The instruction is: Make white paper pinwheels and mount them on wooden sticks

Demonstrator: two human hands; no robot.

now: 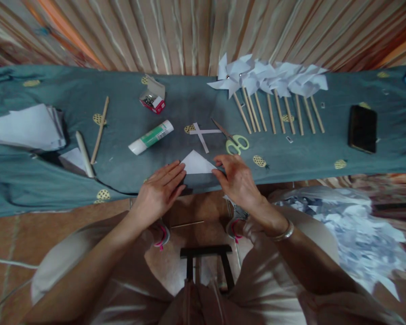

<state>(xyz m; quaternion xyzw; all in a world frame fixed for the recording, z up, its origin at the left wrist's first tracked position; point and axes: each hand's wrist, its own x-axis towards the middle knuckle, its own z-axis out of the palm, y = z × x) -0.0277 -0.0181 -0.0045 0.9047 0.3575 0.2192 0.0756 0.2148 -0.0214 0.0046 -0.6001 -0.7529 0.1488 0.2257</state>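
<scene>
A white sheet of paper folded into a triangle (198, 164) lies at the table's near edge, its peak pointing away from me. My left hand (162, 186) rests with outstretched fingers on its left corner. At the right corner, my right hand (236, 177) pinches the paper between thumb and bent fingers. Just beyond it lie scissors (237, 143) with light green handles and two crossed white paper strips (200, 132). A green and white glue stick (151, 137) is up and to the left of the folded paper.
Paper pinwheels (274, 79) on wooden sticks line the far right. An opened box of pins (153, 97), a loose stick (100, 130), a pale rod (84, 153) and a paper stack (27, 127) are leftward. A phone (362, 129) lies right; a bag of paper scraps (358, 234) is below.
</scene>
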